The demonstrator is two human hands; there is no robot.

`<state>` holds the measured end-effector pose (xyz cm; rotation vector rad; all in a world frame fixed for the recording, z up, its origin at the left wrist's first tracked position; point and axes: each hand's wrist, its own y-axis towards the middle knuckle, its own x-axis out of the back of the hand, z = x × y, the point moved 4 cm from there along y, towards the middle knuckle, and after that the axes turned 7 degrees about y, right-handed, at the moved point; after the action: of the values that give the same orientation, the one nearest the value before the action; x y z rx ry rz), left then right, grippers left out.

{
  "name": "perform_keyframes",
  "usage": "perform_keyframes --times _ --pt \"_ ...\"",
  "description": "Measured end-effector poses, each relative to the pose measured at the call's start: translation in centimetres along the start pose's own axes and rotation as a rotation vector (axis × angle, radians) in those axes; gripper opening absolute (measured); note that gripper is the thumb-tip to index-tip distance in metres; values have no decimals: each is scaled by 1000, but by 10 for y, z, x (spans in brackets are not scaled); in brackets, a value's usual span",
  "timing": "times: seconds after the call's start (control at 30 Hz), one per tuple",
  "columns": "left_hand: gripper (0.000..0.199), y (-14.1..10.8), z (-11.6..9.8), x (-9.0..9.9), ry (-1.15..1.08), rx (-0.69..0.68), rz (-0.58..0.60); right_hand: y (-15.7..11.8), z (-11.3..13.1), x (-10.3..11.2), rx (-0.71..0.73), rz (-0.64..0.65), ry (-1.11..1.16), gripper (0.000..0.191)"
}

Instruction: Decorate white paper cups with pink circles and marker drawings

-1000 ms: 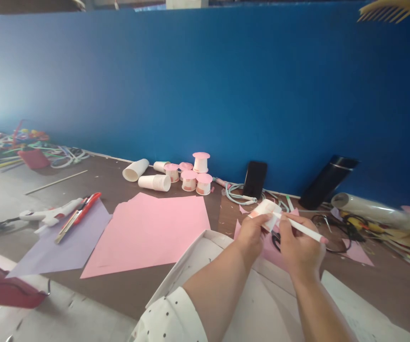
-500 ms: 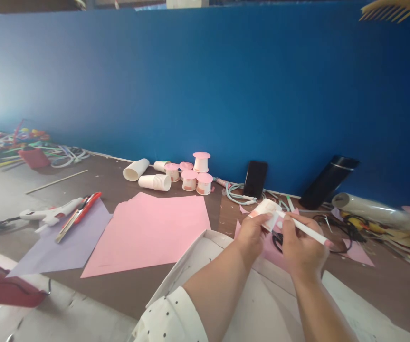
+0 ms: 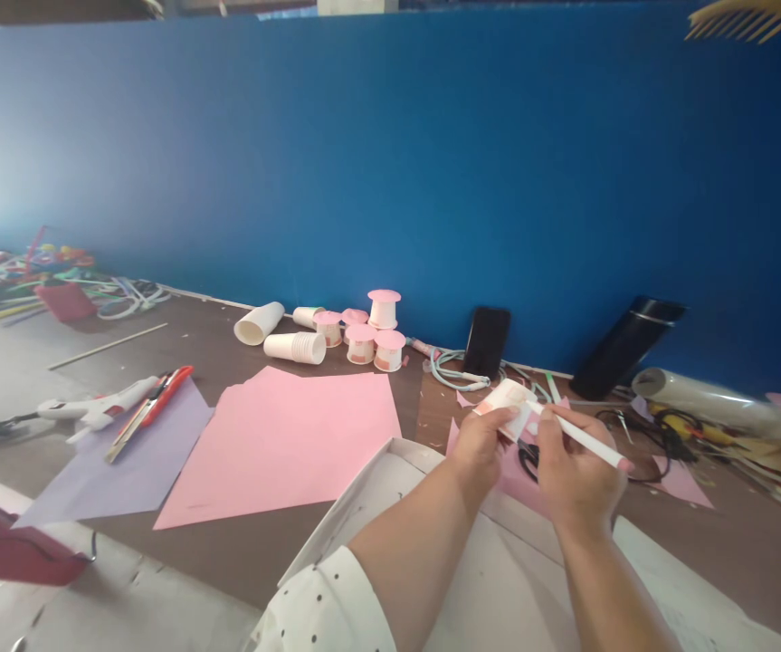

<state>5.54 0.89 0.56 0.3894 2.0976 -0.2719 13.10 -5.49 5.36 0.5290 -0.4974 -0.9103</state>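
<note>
My left hand (image 3: 481, 453) is closed on a small white paper cup (image 3: 507, 395) with pinkish print, tilted on its side. In my right hand (image 3: 580, 471) is a white pen (image 3: 590, 439) with a pink end, its tip against the cup. Pink paper scraps (image 3: 526, 480) and the black loops of scissors (image 3: 529, 459) lie under and between the hands. Farther back, several small cups topped with pink discs (image 3: 384, 311) stand grouped, one raised above the others. Beside them lie a stack of white cups (image 3: 295, 348) and a larger cup (image 3: 259, 324).
Pink sheets (image 3: 288, 444) and a purple sheet (image 3: 132, 471) lie left, with a red cutter (image 3: 149, 412) and a glue gun (image 3: 98, 406). A phone (image 3: 487, 342) and a black bottle (image 3: 627, 349) lean against the blue partition (image 3: 390, 154). Cables and a clear roll are at right.
</note>
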Motion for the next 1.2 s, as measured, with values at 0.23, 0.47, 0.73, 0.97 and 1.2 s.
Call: perform_keyframes --times 0.23,0.47,0.73,0.97,1.2 --pt "40 0 1 -1 38 -1 8 1 -2 0 36 1 33 27" --pt "41 -4 -2 -6 63 -16 28 2 -8 1 33 -9 11 29" --pt "40 -3 0 -4 86 -16 30 3 -8 1 2 -15 -19 27" --pt "38 -2 1 -3 106 -18 33 3 -8 1 0 -15 -8 28" --pt "36 -4 -1 -5 90 -17 43 3 -9 0 -2 -20 -6 27"
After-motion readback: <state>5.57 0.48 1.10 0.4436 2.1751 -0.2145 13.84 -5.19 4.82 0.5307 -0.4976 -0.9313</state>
